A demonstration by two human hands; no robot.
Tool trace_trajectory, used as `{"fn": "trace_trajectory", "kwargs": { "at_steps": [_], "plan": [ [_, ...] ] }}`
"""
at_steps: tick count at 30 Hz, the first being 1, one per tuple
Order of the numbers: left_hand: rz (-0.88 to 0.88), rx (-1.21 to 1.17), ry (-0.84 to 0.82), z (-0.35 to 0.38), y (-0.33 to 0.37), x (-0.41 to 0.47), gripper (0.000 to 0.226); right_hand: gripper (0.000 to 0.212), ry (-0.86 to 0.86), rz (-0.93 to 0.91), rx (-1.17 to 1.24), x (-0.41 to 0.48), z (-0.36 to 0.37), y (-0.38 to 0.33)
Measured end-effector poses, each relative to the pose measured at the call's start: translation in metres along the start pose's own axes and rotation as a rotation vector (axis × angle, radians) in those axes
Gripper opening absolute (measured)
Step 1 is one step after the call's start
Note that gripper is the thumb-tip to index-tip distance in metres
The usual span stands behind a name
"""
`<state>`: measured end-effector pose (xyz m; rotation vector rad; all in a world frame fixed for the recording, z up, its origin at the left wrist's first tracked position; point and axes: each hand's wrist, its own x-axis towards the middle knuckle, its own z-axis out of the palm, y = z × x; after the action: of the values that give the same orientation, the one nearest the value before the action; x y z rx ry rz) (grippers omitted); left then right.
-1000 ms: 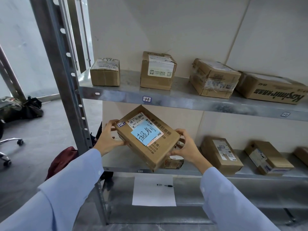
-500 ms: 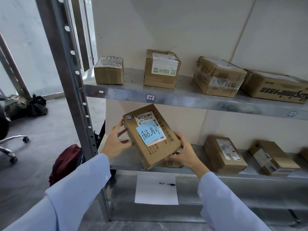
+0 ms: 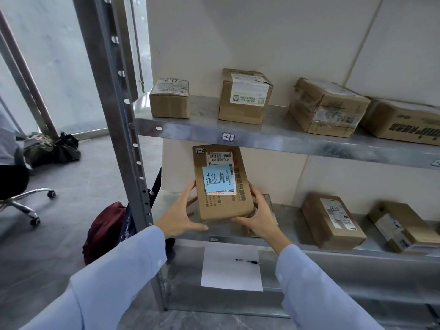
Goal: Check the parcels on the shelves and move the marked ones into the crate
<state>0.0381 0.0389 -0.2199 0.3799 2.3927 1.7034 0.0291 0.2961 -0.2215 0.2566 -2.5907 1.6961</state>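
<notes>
Sleeves (image 3: 114,282), pale blue, lowest in view | we grip the parcel (image 3: 223,208) at its lower corners, left hand (image 3: 183,215) and right hand (image 3: 259,222) curled round its edges | parcel held upright before the middle shelf (image 3: 290,225), blue note (image 3: 217,179) facing us | beyond, we see four boxes (image 3: 245,96) on the upper shelf (image 3: 273,132)

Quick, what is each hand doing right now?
Left hand: holds the left side of the brown cardboard parcel with a blue note.
Right hand: holds the same parcel's right side.
</notes>
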Motion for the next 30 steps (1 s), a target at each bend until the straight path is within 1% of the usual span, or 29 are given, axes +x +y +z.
{"fn": "trace_trajectory", "kwargs": {
  "at_steps": [2,5,11,15,23,28,30],
  "plan": [
    [0.003,0.033,0.068,0.000,0.000,-0.001,0.128,0.110,0.006,0.002,-0.012,0.000,0.009,-0.001],
    [0.016,0.026,0.182,0.001,0.002,-0.003,0.116,0.110,-0.011,0.017,0.009,0.001,0.018,-0.004],
    [0.059,-0.023,0.201,-0.002,0.003,-0.005,0.111,0.111,-0.048,0.010,0.038,0.000,0.020,-0.006],
    [0.074,-0.019,0.176,0.000,0.005,-0.001,0.109,0.117,-0.039,0.031,0.059,-0.005,0.018,-0.008],
    [0.122,-0.039,0.098,0.013,0.024,0.011,0.103,0.115,0.058,0.029,0.082,-0.020,-0.005,-0.016],
    [0.153,-0.037,0.023,0.044,0.042,0.026,0.098,0.122,0.113,0.069,0.091,-0.041,-0.036,-0.012],
    [0.174,-0.040,-0.030,0.060,0.048,0.031,0.099,0.118,0.147,0.101,0.102,-0.053,-0.052,-0.008]
  ]
}}
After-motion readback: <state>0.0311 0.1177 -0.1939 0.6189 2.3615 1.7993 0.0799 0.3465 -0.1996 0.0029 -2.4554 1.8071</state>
